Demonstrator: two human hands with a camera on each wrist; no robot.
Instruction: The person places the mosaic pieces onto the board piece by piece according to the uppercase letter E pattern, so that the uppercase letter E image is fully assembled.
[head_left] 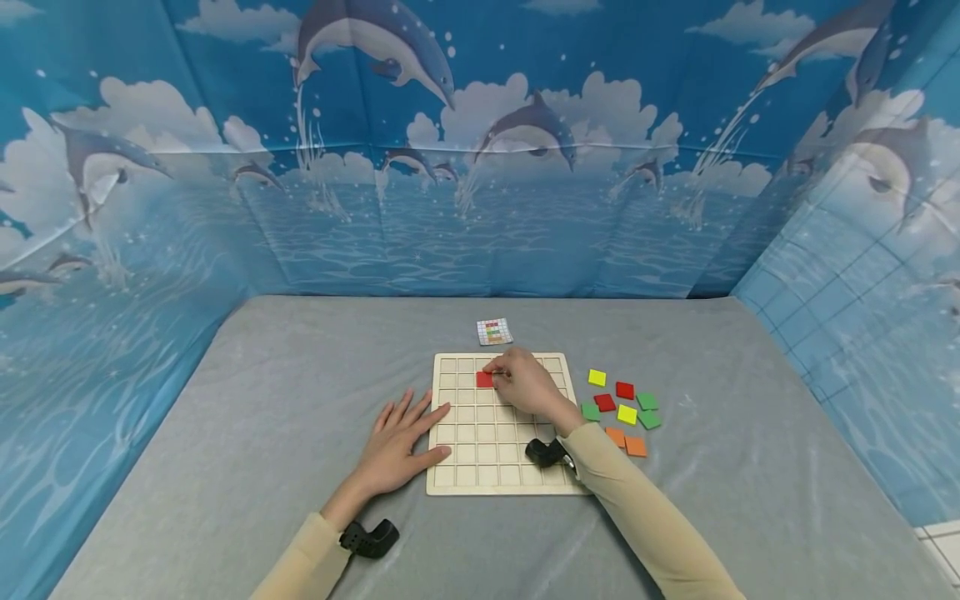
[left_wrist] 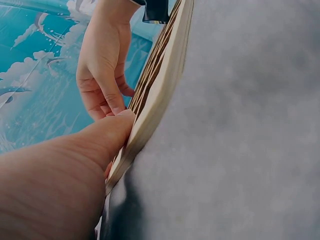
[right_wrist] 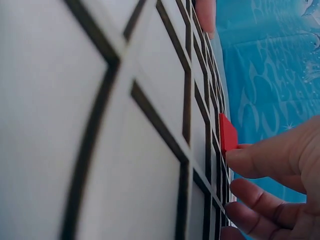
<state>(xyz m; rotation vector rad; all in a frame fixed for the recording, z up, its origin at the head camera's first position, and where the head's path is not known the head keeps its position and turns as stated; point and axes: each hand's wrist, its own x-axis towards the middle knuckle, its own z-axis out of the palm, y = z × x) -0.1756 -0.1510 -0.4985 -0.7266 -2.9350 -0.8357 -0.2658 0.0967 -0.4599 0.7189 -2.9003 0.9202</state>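
Note:
A wooden grid board [head_left: 465, 454] lies on the grey cloth. My right hand [head_left: 525, 385] reaches over its upper part, thumb and forefinger at the edges of a red square tile [head_left: 484, 380] in a cell near the far edge. In the right wrist view the thumb tip meets the lower corner of the red tile [right_wrist: 228, 133], while the other fingers are curled beneath. My left hand [head_left: 397, 446] lies with fingers spread at the board's left edge, forefinger and thumb over the rim. The left wrist view shows that thumb [left_wrist: 107, 134] against the board's side.
Right of the board lie loose tiles: yellow [head_left: 597, 377], red [head_left: 625, 390], green [head_left: 649, 419] and orange [head_left: 636, 447], several in all. A small card with a coloured grid pattern [head_left: 494, 332] lies beyond the far edge. A dolphin-print curtain [head_left: 480, 233] hangs behind the table.

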